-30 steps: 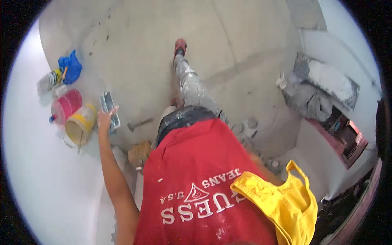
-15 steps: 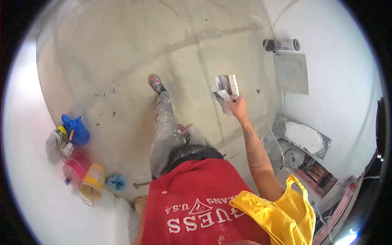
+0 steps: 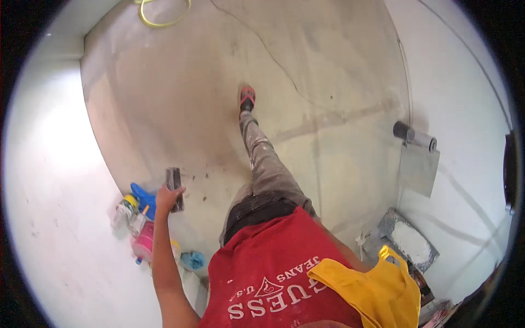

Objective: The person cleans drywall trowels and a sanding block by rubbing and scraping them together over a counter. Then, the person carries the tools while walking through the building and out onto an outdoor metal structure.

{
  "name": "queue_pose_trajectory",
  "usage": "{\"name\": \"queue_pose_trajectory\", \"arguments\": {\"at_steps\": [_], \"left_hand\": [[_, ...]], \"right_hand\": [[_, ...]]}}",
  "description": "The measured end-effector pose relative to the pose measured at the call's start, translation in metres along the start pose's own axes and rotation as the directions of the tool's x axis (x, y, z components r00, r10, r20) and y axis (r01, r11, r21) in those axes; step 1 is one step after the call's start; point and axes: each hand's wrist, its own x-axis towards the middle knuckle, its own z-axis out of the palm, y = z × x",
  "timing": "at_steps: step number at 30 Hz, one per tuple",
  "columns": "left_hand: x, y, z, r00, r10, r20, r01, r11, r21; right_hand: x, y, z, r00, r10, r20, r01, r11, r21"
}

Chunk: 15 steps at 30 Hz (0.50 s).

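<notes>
My left hand, on the left side, has its fingers wrapped round a dark grey rectangular block, long and narrow, held over the floor. Whether it is a sanding block or a trowel, I cannot tell. Just below and left of that hand are a blue plastic bag, a pink container and a yellow-capped item. My right arm reaches down beside my red shirt, partly behind a yellow cloth; its hand is hidden.
A roller-like cylinder and a grey sheet lie along the right wall. Nearer is a grey board with white compound. A thin cord crosses the floor, with a yellow-green hose loop beyond. Crumpled blue plastic lies left.
My left hand has come into view with the dark block. My right hand, earlier out front with flat sheet-like pieces, has dropped from sight. The view has shifted and my front foot points farther ahead.
</notes>
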Motion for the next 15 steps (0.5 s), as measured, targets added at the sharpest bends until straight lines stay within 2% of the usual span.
{"name": "queue_pose_trajectory", "arguments": {"at_steps": [1,2,4,5,6,7,8,9,10,12,13,14,15], "left_hand": [[0.018,0.014,-0.007,1.000,0.022,-0.002,-0.021,0.994,0.107],[0.060,0.003,0.005,0.986,-0.022,0.168,-0.032,0.948,0.317],[0.102,0.011,0.020,0.935,0.009,0.354,-0.155,0.909,0.388],[0.092,0.018,0.008,0.897,-0.078,0.436,-0.120,0.904,0.410],[0.103,0.034,0.007,0.812,-0.057,0.581,-0.285,0.830,0.480],[0.107,0.048,0.005,0.784,-0.045,0.619,-0.317,0.828,0.462],[0.110,0.063,0.001,0.754,-0.034,0.656,-0.348,0.826,0.443],[0.131,0.040,0.020,0.823,0.117,0.556,-0.295,0.924,0.243],[0.142,0.044,0.015,0.861,0.263,0.435,-0.300,0.954,0.016],[0.160,0.102,-0.016,0.861,0.057,0.506,-0.127,0.986,0.104],[0.165,0.128,-0.034,0.868,-0.007,0.497,-0.052,0.993,0.105],[0.185,0.160,-0.069,0.866,-0.049,0.497,-0.001,0.995,0.099],[0.196,0.181,-0.092,0.872,-0.065,0.485,0.026,0.996,0.087]], "right_hand": [[0.021,-0.023,-0.034,1.000,-0.013,-0.005,0.013,1.000,-0.025],[0.044,-0.049,-0.076,0.999,-0.031,-0.012,0.030,0.998,-0.053],[0.099,-0.102,-0.175,0.994,-0.086,-0.067,0.073,0.981,-0.178],[0.112,-0.133,-0.230,0.987,-0.110,-0.113,0.082,0.971,-0.226],[0.125,-0.164,-0.294,0.975,-0.123,-0.183,0.078,0.969,-0.235],[0.124,-0.202,-0.366,0.901,-0.117,-0.417,0.117,0.993,-0.027],[0.125,-0.237,-0.433,0.827,-0.121,-0.549,0.191,0.979,0.073],[0.127,-0.267,-0.497,0.729,-0.105,-0.676,0.282,0.946,0.158],[0.125,-0.294,-0.556,0.693,-0.117,-0.712,0.347,0.919,0.188],[0.127,-0.345,-0.662,0.616,-0.140,-0.775,0.485,0.843,0.234],[0.119,-0.361,-0.693,0.609,-0.129,-0.783,0.480,0.846,0.233],[0.134,-0.397,-0.754,0.616,-0.111,-0.780,0.469,0.847,0.250],[0.136,-0.409,-0.773,0.634,-0.083,-0.769,0.447,0.850,0.277]]}}
